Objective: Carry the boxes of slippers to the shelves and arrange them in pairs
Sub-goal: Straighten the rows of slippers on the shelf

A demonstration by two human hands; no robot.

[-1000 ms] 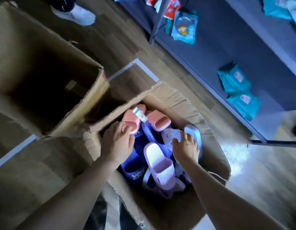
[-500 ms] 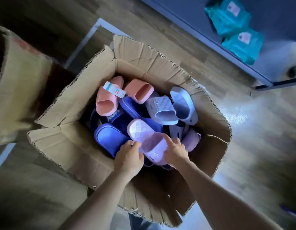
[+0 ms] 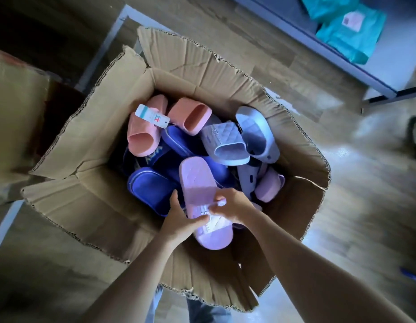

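open cardboard box point(image 3: 104, 194), flaps splayed outward, standing on a wood-plank floor point(image 3: 342, 183); holds a loose heap of slippers.

contents, far side to near:
- pink pair point(image 3: 144, 134), one slipper lying beside the other at the far left corner, a white paper tag point(image 3: 152, 116) resting across them.
- grey-blue quilted slipper point(image 3: 223, 143), upright, with a second grey-blue slipper point(image 3: 258, 136) just beside it to the right against the box wall.
- dark blue slippers point(image 3: 151, 190) in the middle and left, partly buried under the others.
- lilac slipper point(image 3: 270, 185) at the right, tilted, mostly covered.
- lilac slipper in hand point(image 3: 197, 185), sole side up, lying on top of the heap at the near edge, toe end pointing toward the person.

left hand point(image 3: 181, 220): closed around the left edge of the lilac slipper in hand, thumb up along its side.
right hand point(image 3: 232, 206): fingers curled over the strap area of the same slipper, pinching it from the right.

surroundings: a second cardboard box point(image 3: 13, 117) just beside the first, to the left. grey shelf point(image 3: 319, 45) at the far right, low to the floor, carrying teal packets point(image 3: 349, 31).
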